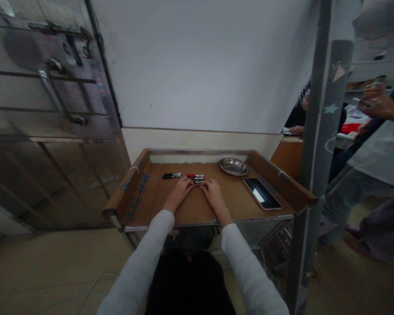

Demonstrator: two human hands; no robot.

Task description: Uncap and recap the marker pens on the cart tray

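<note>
On the cardboard-lined tray table, my left hand and my right hand face each other with bent fingers closed. Between their fingertips lies a dark marker, pinched at its two ends; it is small and partly hidden. Just beyond it are a red marker and black markers, side by side. A separate group of black markers rests to the left of these, apart from my hands.
A round metal dish sits at the back right, with a phone in front of it. Raised cardboard sides edge the table. A grey post stands at the right, with people beyond it. A metal door is at left.
</note>
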